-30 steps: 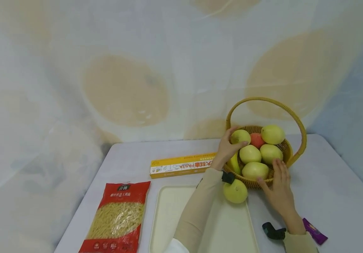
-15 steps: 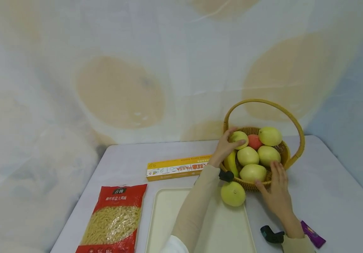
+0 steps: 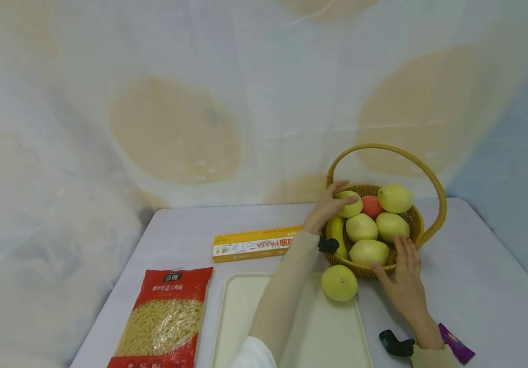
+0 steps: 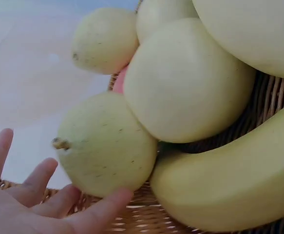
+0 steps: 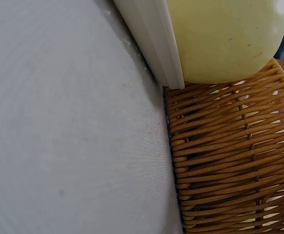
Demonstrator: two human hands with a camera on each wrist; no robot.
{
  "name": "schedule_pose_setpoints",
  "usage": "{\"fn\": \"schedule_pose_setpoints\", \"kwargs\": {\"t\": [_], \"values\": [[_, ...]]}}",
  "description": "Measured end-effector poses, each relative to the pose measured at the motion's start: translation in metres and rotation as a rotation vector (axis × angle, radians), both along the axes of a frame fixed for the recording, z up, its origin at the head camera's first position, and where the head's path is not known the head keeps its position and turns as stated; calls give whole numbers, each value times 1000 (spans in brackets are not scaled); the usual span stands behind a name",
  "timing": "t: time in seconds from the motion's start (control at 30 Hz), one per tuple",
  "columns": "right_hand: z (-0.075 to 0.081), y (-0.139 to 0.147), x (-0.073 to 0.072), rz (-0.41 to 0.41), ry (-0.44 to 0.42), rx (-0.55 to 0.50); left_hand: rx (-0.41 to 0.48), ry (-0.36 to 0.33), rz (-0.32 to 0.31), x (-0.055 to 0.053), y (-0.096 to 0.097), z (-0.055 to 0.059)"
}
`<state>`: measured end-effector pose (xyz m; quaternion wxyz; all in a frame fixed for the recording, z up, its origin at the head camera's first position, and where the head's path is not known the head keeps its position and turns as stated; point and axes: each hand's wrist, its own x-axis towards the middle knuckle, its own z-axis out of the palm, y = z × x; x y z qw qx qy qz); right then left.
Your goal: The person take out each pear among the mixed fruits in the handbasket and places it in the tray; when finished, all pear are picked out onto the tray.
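Observation:
A wicker basket (image 3: pixel 416 222) with a tall handle holds several pale yellow-green melons, a banana (image 3: pixel 336 234) and a round red fruit (image 3: pixel 372 207). At its left side my left hand (image 3: pixel 328 207) touches a small melon (image 4: pixel 107 146). In the left wrist view its fingers (image 4: pixel 37 178) are spread, one fingertip against that melon's lower side. My right hand (image 3: pixel 405 289) rests with extended fingers at the basket's front right, by the front melon (image 3: pixel 368 253). The right wrist view shows the woven wall (image 5: pixel 229 161) but not the right fingers. Another melon (image 3: pixel 339 283) lies at the tray's back right corner.
A cream tray (image 3: pixel 321 332) lies in front, partly under the left arm. To its left is a red bag of pasta (image 3: pixel 162 312). Behind stands a yellow pasta box (image 3: pixel 250 244), its right end hidden by the arm. A purple packet (image 3: pixel 456 343) lies by the right wrist.
The left hand's fingers have lifted and loosened slightly around the small melon. The right hand stays at the basket's front. The head view has shifted a little.

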<state>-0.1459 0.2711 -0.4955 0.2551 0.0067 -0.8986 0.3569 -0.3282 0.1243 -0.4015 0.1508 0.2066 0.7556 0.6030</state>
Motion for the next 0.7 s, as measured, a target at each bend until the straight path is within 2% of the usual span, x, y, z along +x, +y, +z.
{"fn": "schedule_pose_setpoints", "kwargs": {"t": [0.23, 0.43, 0.63, 0.67, 0.7], "values": [[-1, -5, 2, -5, -9, -1, -18, -2, 20, 1, 7, -7], [-1, -6, 3, -2, 3, 6, -42, -28, 62, 0, 14, -12], [-3, -8, 5, -14, -7, 5, -72, 85, 157, -4, 25, -22], [-4, -9, 6, -15, -10, 0, -76, 120, 176, -5, 27, -25], [-4, -10, 6, -15, -14, -6, -72, 122, 192, -2, 28, -25]]}}
